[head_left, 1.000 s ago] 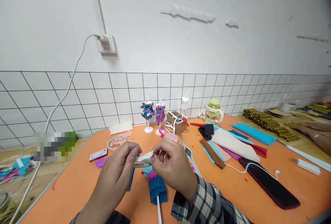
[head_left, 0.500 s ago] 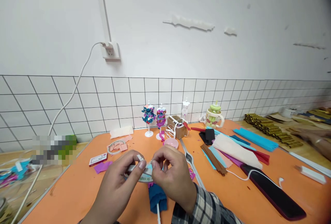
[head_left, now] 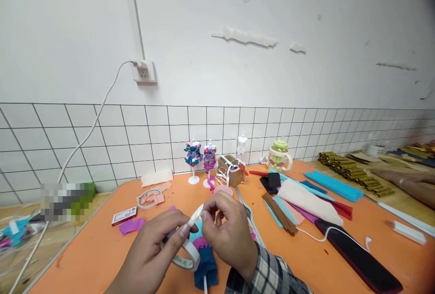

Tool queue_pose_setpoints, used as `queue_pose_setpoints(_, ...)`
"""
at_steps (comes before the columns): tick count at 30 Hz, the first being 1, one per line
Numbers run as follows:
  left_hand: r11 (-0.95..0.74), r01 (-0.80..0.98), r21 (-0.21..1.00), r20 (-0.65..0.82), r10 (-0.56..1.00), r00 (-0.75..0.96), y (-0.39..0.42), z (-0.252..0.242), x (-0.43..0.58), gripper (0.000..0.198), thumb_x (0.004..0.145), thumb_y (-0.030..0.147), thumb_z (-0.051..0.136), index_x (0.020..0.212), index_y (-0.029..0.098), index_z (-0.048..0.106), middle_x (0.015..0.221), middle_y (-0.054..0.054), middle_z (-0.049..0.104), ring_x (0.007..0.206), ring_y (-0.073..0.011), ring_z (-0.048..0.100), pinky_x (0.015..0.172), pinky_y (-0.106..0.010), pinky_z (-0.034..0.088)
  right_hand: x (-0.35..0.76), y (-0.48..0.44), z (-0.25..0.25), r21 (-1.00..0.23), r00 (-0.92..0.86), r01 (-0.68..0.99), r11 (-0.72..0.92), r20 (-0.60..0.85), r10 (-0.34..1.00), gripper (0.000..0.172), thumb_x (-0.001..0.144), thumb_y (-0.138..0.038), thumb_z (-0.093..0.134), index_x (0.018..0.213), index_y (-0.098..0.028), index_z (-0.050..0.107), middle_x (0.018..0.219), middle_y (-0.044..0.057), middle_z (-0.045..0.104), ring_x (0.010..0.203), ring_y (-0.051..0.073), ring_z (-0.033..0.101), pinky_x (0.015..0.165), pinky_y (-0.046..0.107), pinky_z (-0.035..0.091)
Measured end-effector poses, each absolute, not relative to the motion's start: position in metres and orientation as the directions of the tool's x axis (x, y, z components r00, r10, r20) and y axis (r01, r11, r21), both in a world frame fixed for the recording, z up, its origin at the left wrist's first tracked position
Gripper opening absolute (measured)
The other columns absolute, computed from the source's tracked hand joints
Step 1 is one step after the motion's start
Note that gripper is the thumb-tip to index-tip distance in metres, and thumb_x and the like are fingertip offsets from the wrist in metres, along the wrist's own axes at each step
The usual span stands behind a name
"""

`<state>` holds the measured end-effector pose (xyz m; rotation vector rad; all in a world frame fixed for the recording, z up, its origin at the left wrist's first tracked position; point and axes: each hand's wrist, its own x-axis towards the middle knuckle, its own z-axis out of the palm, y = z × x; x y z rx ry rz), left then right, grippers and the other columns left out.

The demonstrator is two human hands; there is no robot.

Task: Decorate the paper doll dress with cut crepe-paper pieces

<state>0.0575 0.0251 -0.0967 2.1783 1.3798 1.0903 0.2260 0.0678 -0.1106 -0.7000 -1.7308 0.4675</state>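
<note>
white tape roll [head_left: 185, 261] gripped in left hand [head_left: 154, 251], just left of blue crepe skirt [head_left: 206, 267]; strip [head_left: 196, 215] between hands, end pinched by right hand [head_left: 229, 235], seemingly not yet torn off; beyond skirt, two dressed mannequins [head_left: 210, 158], one bare form [head_left: 241, 146]

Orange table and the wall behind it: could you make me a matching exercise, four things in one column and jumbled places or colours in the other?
1. tape roll
2. handled cup
3. brown strips
4. power socket

A. has a green lid
B. mounted on the wall
C. held in the left hand
D. lying on the table

Pairs: 1-C, 2-A, 3-D, 4-B
</note>
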Motion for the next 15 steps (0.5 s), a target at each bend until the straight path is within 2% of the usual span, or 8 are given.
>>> queue_pose_setpoints(3,-0.46,0.697,0.55,0.468,0.861,0.199,0.025,-0.096,0.055,0.033,0.093,0.039,0.043,0.072,0.023,0.063,0.067,-0.001,0.066,0.064,-0.0175,0.062,0.06,-0.023,0.046,0.231,0.07,-0.111,-0.629,-0.214,0.184,0.756,0.725,0.655,0.021,0.089,-0.023,0.045,0.072,-0.018,0.057,0.066,0.0,0.056,0.063,0.012,0.053,0.059,0.024,0.039)
queue_pose_setpoints(5,-0.447,0.752,0.484,0.492,0.85,0.188,0.025,-0.096,0.054,0.032,0.093,0.039,0.044,0.071,0.023,0.063,0.066,-0.001,0.067,0.063,-0.0181,0.061,0.059,-0.024,0.045,0.235,0.072,-0.11,-0.615,-0.154,0.225,0.755,0.743,0.651,0.03,0.095,-0.027,0.037,0.076,-0.018,0.059,0.068,0.002,0.057,0.065,0.013,0.053,0.061,0.026,0.04)
queue_pose_setpoints(8,-0.447,0.777,0.442,0.501,0.842,0.199,0.023,-0.096,0.054,0.032,0.093,0.038,0.043,0.072,0.023,0.062,0.066,-0.001,0.067,0.062,-0.0182,0.061,0.057,-0.025,0.045,0.239,0.075,-0.109,-0.527,-0.058,0.342,0.778,0.814,0.577,0.017,0.091,-0.03,0.05,0.086,-0.018,0.06,0.074,0.003,0.059,0.069,0.016,0.054,0.063,0.028,0.041)
queue_pose_setpoints(12,-0.458,0.772,0.44,0.521,0.831,0.196,0.021,-0.097,0.054,0.031,0.093,0.038,0.043,0.072,0.023,0.061,0.064,0.0,0.066,0.059,-0.0172,0.061,0.055,-0.024,0.045,0.236,0.075,-0.11,-0.299,-0.242,0.319,0.899,0.892,0.383,0.017,0.085,-0.026,0.063,0.101,-0.024,0.066,0.087,0.003,0.067,0.08,0.017,0.058,0.073,0.031,0.043)
queue_pose_setpoints(15,-0.442,0.79,0.425,0.505,0.84,0.198,0.022,-0.098,0.053,0.029,0.092,0.038,0.044,0.074,0.024,0.063,0.067,0.0,0.068,0.062,-0.0176,0.062,0.057,-0.024,0.046,0.23,0.074,-0.114,-0.273,-0.31,0.335,0.902,0.872,0.379,0.008,0.086,-0.023,0.062,0.091,-0.024,0.068,0.083,0.001,0.069,0.077,0.016,0.058,0.073,0.031,0.042)
